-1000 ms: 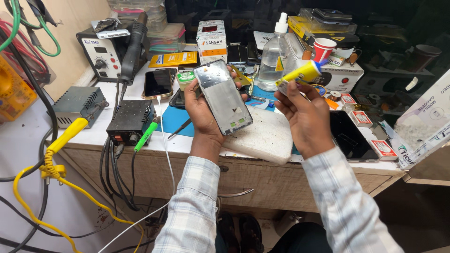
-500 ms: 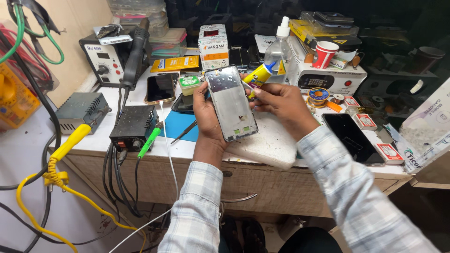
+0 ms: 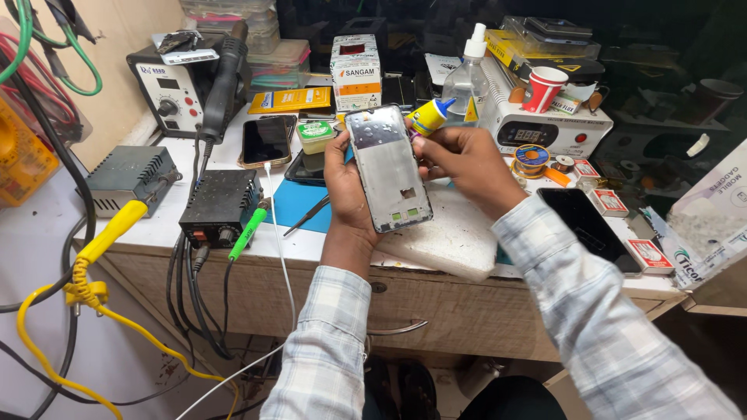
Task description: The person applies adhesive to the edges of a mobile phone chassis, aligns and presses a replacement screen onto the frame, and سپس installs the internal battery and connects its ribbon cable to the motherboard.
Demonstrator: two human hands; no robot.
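Bare silver phone frame (image 3: 387, 167) gripped upright in left hand (image 3: 348, 194), right hand (image 3: 467, 163) pinching yellow glue tube (image 3: 427, 117)

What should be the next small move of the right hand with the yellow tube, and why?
Probably run the yellow glue tube slowly along the frame's edge. The right hand has its blue nozzle at the top right corner of the phone frame, which the left hand holds tilted and steady.
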